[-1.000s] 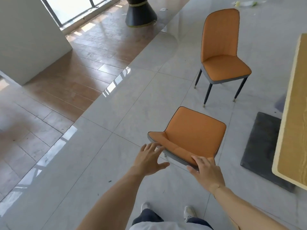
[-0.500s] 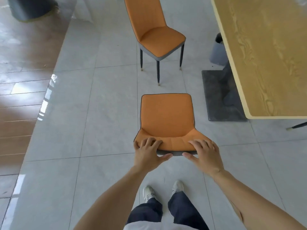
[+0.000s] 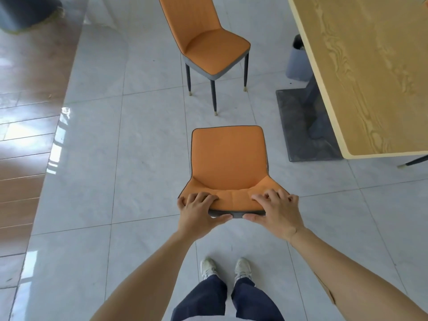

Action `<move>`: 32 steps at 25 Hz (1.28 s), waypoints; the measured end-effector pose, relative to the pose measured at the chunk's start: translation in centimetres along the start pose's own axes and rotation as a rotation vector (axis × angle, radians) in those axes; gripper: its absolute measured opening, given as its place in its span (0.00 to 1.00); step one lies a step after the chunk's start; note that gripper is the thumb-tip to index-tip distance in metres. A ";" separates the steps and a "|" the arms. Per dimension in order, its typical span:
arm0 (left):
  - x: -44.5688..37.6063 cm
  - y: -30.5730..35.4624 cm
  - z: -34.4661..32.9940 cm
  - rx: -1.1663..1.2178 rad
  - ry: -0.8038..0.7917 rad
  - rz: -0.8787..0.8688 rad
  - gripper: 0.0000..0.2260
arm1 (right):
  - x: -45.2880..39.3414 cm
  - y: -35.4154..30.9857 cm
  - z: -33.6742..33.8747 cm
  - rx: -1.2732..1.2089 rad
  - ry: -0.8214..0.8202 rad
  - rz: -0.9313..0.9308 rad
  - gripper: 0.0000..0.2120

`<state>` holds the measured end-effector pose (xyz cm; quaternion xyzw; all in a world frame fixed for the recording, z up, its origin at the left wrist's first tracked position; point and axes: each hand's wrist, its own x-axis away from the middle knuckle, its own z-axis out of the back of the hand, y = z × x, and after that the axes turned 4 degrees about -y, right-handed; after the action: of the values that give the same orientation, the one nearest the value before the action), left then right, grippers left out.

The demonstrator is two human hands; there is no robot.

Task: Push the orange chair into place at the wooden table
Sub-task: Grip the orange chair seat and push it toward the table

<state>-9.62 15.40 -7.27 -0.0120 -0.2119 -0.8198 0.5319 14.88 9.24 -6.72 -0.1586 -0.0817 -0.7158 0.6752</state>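
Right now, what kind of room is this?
Probably a dining area, maybe in a home or showroom. A big wooden table stands on a tiled floor, with matching orange chairs: one held by both hands, another farther off.

We stand on pale grey floor tiles (image 3: 148,181) that meet brown wood-look flooring (image 3: 25,140) on the left, where daylight glares in bright patches. A second orange chair (image 3: 208,49) stands ahead, a grey bin (image 3: 297,63) near it, and a dark round base (image 3: 27,12) sits far left.
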 end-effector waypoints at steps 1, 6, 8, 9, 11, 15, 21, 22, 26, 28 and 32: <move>-0.2 -0.6 0.5 -0.005 -0.016 -0.004 0.34 | -0.3 -0.6 0.1 -0.002 -0.004 -0.007 0.39; -1.9 -4.5 2.7 -0.036 -0.096 -0.035 0.35 | -1.7 -4.5 -0.1 -0.031 -0.005 -0.074 0.40; -2.8 -6.1 3.5 -0.060 -0.114 -0.067 0.36 | -2.4 -5.8 0.2 -0.032 -0.021 -0.089 0.40; -3.3 -7.2 4.0 -0.066 -0.117 -0.088 0.36 | -3.1 -6.6 0.3 -0.031 -0.028 -0.096 0.41; -4.7 -9.4 5.2 -0.065 -0.119 -0.141 0.36 | -4.7 -8.4 0.5 -0.041 -0.038 -0.118 0.40; -9.1 -14.3 7.8 -0.070 -0.150 -0.232 0.36 | -8.1 -12.9 1.1 -0.075 0.015 -0.230 0.38; -15.7 -19.7 10.7 -0.145 -0.219 -0.411 0.36 | -12.1 -18.7 1.0 -0.171 0.102 -0.423 0.33; -16.8 -20.2 11.1 -0.157 -0.235 -0.433 0.36 | -12.9 -19.2 1.2 -0.170 0.103 -0.447 0.33; -21.8 -22.4 12.8 -0.165 -0.263 -0.520 0.36 | -16.4 -21.3 1.7 -0.163 0.159 -0.530 0.32; -24.7 -23.3 14.1 -0.182 -0.301 -0.565 0.35 | -18.8 -22.2 2.1 -0.181 0.199 -0.570 0.31; -30.6 -25.4 17.1 -0.226 -0.344 -0.644 0.34 | -23.9 -24.9 3.5 -0.239 0.226 -0.664 0.30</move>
<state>-22.15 56.84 -7.68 -0.1409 -0.1994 -0.9491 0.1988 -8.50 34.75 -9.09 -0.1210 0.0306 -0.9134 0.3876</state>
